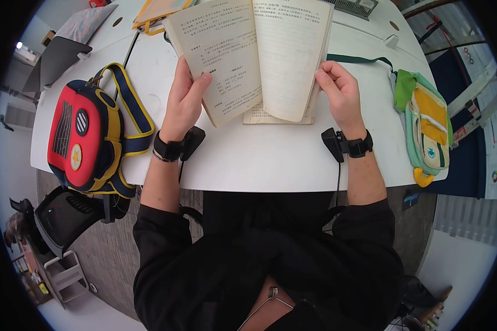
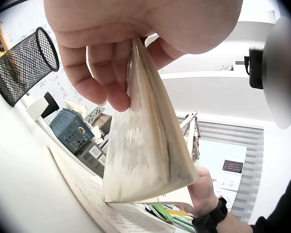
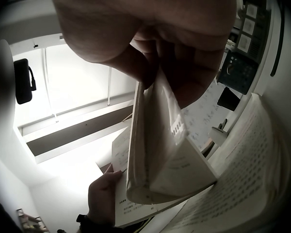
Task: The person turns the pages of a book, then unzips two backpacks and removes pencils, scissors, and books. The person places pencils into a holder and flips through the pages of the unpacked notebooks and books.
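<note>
A book (image 1: 221,66) with yellowed printed pages stands open between my two hands, tilted up over the table. My left hand (image 1: 186,102) grips its left edge, thumb lying over the printed page and the other fingers behind. At the opposite edge, my right hand (image 1: 341,96) pinches the pages between thumb and curled fingers. The right-hand page carries only a little print at its top. Seen from the left wrist, the page block (image 2: 140,150) hangs down from the fingers. Another open printed book (image 3: 242,165) lies on the table below, mostly covered by the held one in the head view.
A red, yellow and navy backpack (image 1: 85,138) lies on the left of the white table (image 1: 259,160). On the right is a green and yellow bag (image 1: 428,124) with a dark green strap. A black mesh cup (image 2: 24,65) and a blue basket (image 2: 72,130) stand farther back.
</note>
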Demonstrator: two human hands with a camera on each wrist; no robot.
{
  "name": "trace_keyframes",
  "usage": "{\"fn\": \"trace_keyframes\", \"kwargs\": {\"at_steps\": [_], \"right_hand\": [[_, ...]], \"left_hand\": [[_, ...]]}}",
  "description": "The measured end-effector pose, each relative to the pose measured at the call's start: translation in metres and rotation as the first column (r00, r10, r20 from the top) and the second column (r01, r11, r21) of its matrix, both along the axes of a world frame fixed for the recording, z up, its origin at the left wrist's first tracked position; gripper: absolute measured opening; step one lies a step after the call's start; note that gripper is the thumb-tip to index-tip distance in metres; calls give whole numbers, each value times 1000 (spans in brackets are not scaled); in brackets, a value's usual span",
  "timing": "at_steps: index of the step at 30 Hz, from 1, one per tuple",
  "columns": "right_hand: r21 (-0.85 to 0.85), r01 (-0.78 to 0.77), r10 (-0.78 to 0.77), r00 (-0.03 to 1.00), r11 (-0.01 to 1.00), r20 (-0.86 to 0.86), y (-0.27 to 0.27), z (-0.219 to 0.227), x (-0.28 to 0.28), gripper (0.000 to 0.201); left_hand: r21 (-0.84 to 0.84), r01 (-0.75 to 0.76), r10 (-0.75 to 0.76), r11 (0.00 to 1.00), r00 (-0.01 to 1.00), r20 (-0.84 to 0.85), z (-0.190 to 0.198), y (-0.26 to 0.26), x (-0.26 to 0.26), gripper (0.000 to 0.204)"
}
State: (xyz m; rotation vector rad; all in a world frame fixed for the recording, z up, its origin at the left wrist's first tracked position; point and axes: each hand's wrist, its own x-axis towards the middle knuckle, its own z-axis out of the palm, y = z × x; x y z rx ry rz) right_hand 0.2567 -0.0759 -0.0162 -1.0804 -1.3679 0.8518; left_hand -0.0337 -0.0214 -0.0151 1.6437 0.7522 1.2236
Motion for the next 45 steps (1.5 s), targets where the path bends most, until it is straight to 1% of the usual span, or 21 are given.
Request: {"fn": "trace_keyframes", "kwargs": {"at_steps": [5, 15, 17, 18, 20, 21, 23, 27, 29, 30, 32, 35, 45], "right_hand": [[-4, -6, 6, 1000, 1000, -16, -1, 1, 0, 15], [3, -3, 3, 1000, 1000, 3, -1, 1, 0, 14], [1, -6, 6, 1000, 1000, -3, -1, 2, 0, 14], [2, -6, 6, 1000, 1000, -5, -1, 2, -1, 13], [2, -6, 6, 1000, 1000, -7, -1, 2, -1, 13], [1, -5, 5, 1000, 1000, -6, -1, 3, -1, 13], [-1, -2, 2, 1000, 1000, -5, -1, 3, 0, 13], [-6, -6, 6, 1000, 1000, -14, -1, 3, 0, 13], [-5, -7, 7, 1000, 1000, -10, -1, 3, 0, 13], [-4, -9, 9, 1000, 1000, -12, -1, 3, 0, 13], [-4, -13, 13, 1000, 1000, -15, -1, 3, 0, 13], [0, -16, 16, 1000, 1000, 6, -2, 4, 0, 13], [-5, -28, 28, 1000, 1000, -7, -3, 6, -1, 14]], "left_hand": [[-6, 10, -10, 1000, 1000, 12, -1, 1, -1, 53], [-22, 13, -13, 1000, 1000, 4, 0, 1, -1, 55], [34, -3, 4, 999, 999, -38, -1, 2, -2, 65], [34, -3, 4, 999, 999, -38, -1, 2, -1, 65], [113, -31, 28, 993, 999, 22, 0, 0, 4, 77], [113, -30, 28, 993, 999, 23, 1, 0, 5, 77], [143, -17, 8, 990, 998, 62, 4, -2, 8, 90], [133, -16, 3, 991, 995, 97, 6, -3, 7, 88], [195, -33, 59, 980, 990, -132, 7, -1, 1, 77], [195, -33, 59, 980, 990, -131, 8, -1, 1, 77], [145, -21, 42, 989, 989, -142, 10, -3, 0, 61], [128, -23, 39, 991, 991, -127, 11, -4, 1, 56], [119, -24, 39, 993, 992, -123, 10, -4, 1, 55]]}}
